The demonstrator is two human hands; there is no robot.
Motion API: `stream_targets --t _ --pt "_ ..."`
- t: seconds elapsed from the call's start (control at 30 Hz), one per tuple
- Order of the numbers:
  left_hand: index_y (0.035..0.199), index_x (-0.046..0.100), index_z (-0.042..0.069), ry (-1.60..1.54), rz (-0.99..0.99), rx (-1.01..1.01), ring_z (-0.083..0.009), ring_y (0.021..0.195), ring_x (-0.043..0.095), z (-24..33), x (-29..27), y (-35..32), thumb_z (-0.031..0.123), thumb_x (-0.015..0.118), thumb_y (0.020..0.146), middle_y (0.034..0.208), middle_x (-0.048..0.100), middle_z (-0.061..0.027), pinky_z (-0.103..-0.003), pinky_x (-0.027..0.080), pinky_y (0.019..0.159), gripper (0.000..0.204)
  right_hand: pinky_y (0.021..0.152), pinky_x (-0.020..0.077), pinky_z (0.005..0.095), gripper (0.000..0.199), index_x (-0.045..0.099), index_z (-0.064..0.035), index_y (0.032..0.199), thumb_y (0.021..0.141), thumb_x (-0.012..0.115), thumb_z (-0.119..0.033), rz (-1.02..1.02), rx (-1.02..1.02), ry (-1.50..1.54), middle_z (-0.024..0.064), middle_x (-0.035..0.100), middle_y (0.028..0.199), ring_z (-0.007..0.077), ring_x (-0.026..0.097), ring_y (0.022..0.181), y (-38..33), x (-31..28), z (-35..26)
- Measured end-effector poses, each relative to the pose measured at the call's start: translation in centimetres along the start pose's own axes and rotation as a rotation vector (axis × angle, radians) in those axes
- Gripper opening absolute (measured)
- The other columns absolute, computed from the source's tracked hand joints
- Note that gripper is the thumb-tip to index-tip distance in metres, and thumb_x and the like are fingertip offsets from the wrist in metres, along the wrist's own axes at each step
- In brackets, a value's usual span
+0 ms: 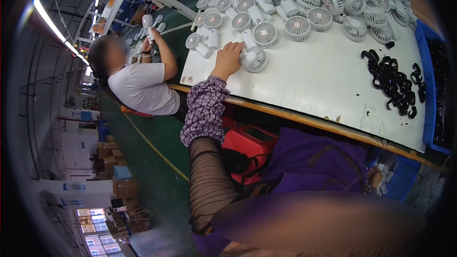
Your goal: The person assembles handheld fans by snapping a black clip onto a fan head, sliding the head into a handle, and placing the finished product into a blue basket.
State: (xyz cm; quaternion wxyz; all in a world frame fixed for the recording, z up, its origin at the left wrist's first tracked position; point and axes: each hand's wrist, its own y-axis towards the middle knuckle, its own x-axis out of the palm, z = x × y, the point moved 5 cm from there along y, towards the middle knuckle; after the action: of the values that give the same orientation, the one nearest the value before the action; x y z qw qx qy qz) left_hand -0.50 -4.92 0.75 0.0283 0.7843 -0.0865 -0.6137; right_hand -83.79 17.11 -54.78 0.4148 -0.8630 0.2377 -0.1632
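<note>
Head view: left hand (228, 59), fingers bent, at fan (254, 60), white table (309, 69); green floor (151, 159) leftward; right hand (375, 176); both grips unclear.

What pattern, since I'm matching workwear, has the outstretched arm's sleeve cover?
The sleeve cover is purple-and-white checked, clearest in head view.

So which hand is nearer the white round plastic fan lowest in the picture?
Left: the left hand is directly beside the fan; the right hand is farther, past the white tabletop's front edge.
</note>
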Motion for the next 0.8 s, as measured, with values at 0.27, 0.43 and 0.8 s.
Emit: stream_targets --t 0.27,0.43,0.8 --pt "0.099 0.044 0.006 -0.519 -0.326 -0.291 -0.0389 0.070 0.063 4.3 -2.7 -4.9 0.038 0.075 0.063 0.075 0.062 -0.0208 -0.043 0.049 0.062 0.057 0.048 0.0353 0.0205 0.019 0.064 -0.0046 0.097 0.086 0.064 -0.019 0.068 -0.605 -0.072 -0.0016 0.053 0.067 0.0049 0.045 0.055 -31.5 15.5 -20.3" --pt "0.105 0.054 0.006 -0.947 -0.113 0.123 -0.0363 0.075 0.064 24.4 -6.9 -6.8 0.033 0.077 0.066 0.082 0.064 -0.0183 -0.041 0.052 0.063 0.053 0.079 0.0475 0.0255 0.043 0.048 0.0005 0.126 0.087 0.057 -0.014 -0.508 -0.866 -0.190 0.0075 0.058 0.104 0.0151 0.057 0.088 -43.6 33.7 -26.9" --pt "0.092 0.063 -0.001 -1.659 -0.542 -0.224 -0.0128 0.060 0.063 33.5 -4.4 -10.7 0.022 0.069 0.082 0.072 0.065 -0.0072 -0.027 0.048 0.054 0.026 0.071 0.0471 0.0300 0.021 0.063 -0.0014 0.098 0.082 0.065 -0.014 -0.695 -1.071 -0.636 0.0106 0.060 0.088 0.0191 0.060 0.081 -45.6 43.3 -26.2"
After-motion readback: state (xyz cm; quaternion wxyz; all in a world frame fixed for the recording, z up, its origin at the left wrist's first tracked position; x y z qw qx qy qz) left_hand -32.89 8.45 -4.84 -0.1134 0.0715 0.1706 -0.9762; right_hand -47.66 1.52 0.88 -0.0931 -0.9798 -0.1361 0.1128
